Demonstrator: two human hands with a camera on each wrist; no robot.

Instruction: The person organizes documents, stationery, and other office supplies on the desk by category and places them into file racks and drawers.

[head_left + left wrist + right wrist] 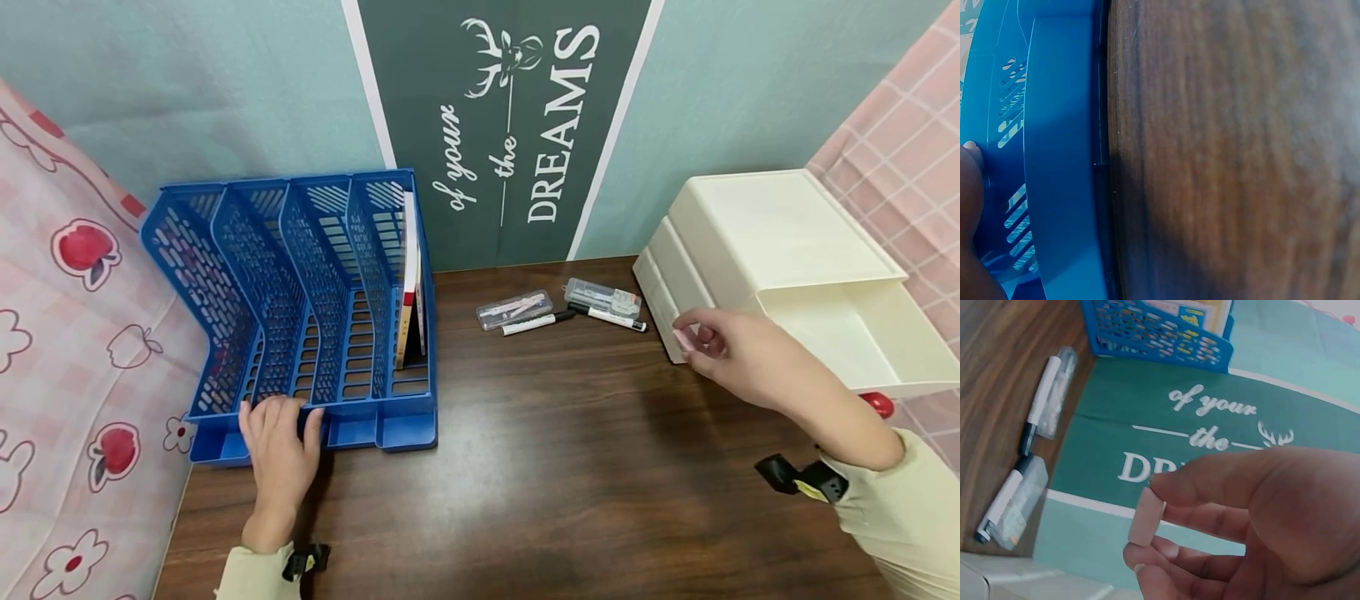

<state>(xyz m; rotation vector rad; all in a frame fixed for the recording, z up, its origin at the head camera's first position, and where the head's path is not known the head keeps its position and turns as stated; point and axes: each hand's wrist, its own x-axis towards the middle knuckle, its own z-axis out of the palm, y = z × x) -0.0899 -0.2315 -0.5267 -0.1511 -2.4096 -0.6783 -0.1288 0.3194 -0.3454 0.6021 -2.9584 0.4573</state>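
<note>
In the head view my left hand (281, 454) rests on the front edge of a blue file rack (405, 410), fingers over the rim. The left wrist view catches its thumb (971, 165) against the blue plastic. My right hand (742, 354) is raised in front of the white drawer unit (817, 221). Between thumb and fingers it pinches a small pale pink block, like an eraser (1146, 519), which shows best in the right wrist view. The unit's top drawer (840, 333) is pulled out, partly covered by my right forearm.
Thin books (406, 300) stand in the rack's rightmost slot. Toward the back wall lie two clear cases (491, 317) (1032, 494) and two black-capped white markers (528, 325) (618, 320). A red knob (877, 405) shows below the drawer. Patterned curtains (82, 350) hang at the sides.
</note>
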